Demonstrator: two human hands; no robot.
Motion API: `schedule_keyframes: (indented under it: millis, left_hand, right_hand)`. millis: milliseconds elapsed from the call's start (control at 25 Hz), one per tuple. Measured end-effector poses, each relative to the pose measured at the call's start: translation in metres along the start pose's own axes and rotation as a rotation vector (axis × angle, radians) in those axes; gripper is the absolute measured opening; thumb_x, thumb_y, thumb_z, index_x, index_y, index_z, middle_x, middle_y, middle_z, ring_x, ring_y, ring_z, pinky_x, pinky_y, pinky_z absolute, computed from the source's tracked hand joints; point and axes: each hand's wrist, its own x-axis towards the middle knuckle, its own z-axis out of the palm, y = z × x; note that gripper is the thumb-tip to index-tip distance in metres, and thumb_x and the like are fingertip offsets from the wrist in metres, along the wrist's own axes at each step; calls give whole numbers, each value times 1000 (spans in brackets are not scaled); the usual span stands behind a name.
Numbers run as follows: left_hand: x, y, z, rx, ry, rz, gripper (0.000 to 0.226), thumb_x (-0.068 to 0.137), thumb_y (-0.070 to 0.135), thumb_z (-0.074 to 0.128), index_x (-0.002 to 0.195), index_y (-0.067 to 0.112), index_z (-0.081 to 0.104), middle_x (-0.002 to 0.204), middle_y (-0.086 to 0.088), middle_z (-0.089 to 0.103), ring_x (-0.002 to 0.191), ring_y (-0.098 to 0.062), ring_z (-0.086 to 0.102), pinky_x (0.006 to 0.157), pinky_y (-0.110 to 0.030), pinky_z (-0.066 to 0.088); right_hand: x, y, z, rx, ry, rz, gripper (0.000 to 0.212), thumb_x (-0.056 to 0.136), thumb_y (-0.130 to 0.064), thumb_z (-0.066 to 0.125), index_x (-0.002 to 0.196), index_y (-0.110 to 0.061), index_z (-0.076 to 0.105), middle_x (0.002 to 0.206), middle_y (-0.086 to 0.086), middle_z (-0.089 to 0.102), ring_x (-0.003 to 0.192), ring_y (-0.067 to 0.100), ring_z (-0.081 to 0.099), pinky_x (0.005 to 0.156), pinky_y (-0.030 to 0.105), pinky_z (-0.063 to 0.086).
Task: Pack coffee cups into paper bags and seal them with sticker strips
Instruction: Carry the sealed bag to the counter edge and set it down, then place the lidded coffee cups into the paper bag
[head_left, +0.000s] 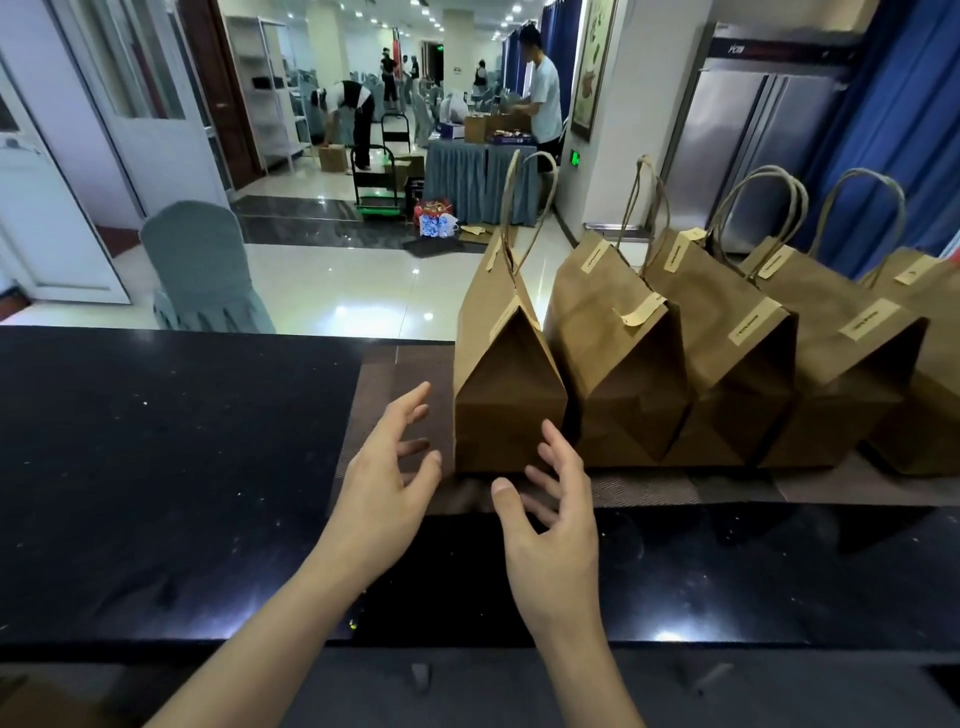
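Observation:
Several brown paper bags with twine handles stand in a row on a brown mat (395, 374) atop the black counter (156, 467). The nearest, leftmost bag (506, 400) has its top folded shut, with pale sticker strips (503, 317) across the fold. The bags to its right (628, 364) carry similar strips. My left hand (387, 473) hovers just left of the nearest bag, fingers spread, empty. In front of that bag's lower corner is my right hand (553, 512), fingers relaxed and apart, holding nothing. No coffee cups are visible.
Beyond the counter lies a shiny tiled floor with a covered chair (200, 270) at the left. Far back, people work at a skirted table (480, 176) beside a trolley (376, 182). A steel refrigerator (753, 145) and blue curtains stand behind the bags.

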Motion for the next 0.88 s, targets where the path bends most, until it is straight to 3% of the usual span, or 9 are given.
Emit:
schedule_keyframes:
  millis: [200,320,480,880]
  left_hand:
    - [-33,4,-32,-18,29,-2,69,98,17,61,149,52,30,147,18,46,123,2,54,90,-14,50]
    - [-52,9,-62,-32,78,1,67,98,17,61,148,51,32,143,20,48,123,1,54,96,-21,52]
    - [-92,8,-103,-21,180,-20,66,97,18,61,148,50,34,140,21,51,121,1,54,101,-27,50]
    - [-201,-13,-182,79,368,-67,66,95,17,60,149,45,35,138,19,51,128,-1,49,105,-32,46]
  right_hand:
    - [-24,-24,26,23,-81,-9,66,94,-26,71,146,-51,40,142,-21,47,121,-9,52,88,10,49]
    - [-40,-42,48,38,-129,-44,64,94,-25,71,147,-48,41,141,-20,48,121,-7,53,87,8,49]
    - [-69,-64,81,82,-209,-85,62,95,-20,70,147,-41,45,138,-12,52,121,2,58,94,19,52]
    - [-141,-86,161,154,-438,-86,57,94,-20,70,144,-39,50,133,-9,57,114,0,61,85,8,49]
